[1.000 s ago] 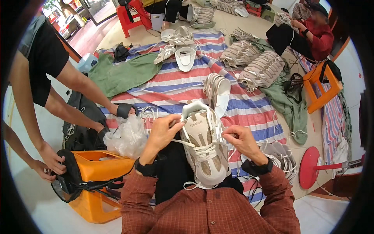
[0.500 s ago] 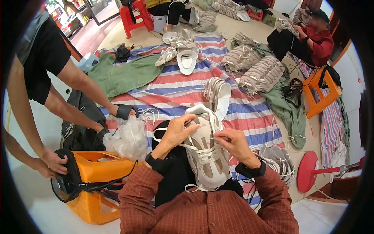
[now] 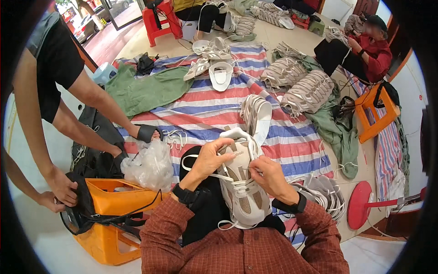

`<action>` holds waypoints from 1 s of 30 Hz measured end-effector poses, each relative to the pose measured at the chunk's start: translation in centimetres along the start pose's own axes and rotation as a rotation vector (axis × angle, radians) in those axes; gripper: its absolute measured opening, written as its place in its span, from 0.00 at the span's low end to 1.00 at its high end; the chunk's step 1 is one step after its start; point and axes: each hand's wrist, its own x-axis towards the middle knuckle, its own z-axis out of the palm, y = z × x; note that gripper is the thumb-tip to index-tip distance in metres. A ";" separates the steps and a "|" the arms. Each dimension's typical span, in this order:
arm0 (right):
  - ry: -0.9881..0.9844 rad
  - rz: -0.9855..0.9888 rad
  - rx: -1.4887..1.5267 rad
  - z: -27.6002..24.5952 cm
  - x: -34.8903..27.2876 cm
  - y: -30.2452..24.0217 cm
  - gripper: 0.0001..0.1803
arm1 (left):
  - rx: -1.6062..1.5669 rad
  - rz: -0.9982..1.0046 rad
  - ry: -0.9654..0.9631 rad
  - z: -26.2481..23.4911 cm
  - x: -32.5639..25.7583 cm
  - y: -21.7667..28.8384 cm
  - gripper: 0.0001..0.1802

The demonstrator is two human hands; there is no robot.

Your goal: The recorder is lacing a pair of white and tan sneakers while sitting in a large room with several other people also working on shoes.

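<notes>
A beige and white sneaker point(image 3: 246, 208) rests on my lap with its toe toward me. White shoelace point(image 3: 244, 186) crosses the lower eyelets, and a loose loop of it hangs out on the left. My left hand point(image 3: 211, 160) grips the sneaker's upper left side, its thumb lying over the tongue point(image 3: 238, 153). On the opposite side my right hand point(image 3: 270, 177) is closed in a pinch at the eyelet edge, where white lace runs to the fingertips. The exact end of the lace is hidden by the fingers.
Beyond my knees, stacked shoe uppers point(image 3: 255, 116) lie on a striped tarp point(image 3: 292, 155). More uppers point(image 3: 326, 194) are by my right knee. At left, a co-worker's hands point(image 3: 64, 189) hold a black bag against an orange stool point(image 3: 118, 196); a plastic bag point(image 3: 149, 166) is nearby.
The sneaker and both hands sit slightly lower in the picture. My right hand's fingers have shifted a little toward the tongue. My left hand keeps its hold.
</notes>
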 end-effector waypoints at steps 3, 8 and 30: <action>-0.065 -0.024 -0.095 0.2 0.2 0.0 0.05 | 0.042 0.009 0.003 0.0 -0.1 -0.1 0.22; -0.199 -0.067 0.017 -0.7 1.4 0.9 0.04 | 0.071 0.011 0.010 0.2 -0.1 0.1 0.23; -0.108 -0.141 -0.130 -0.3 0.5 -0.3 0.07 | 0.064 0.001 0.022 0.2 -0.4 0.0 0.25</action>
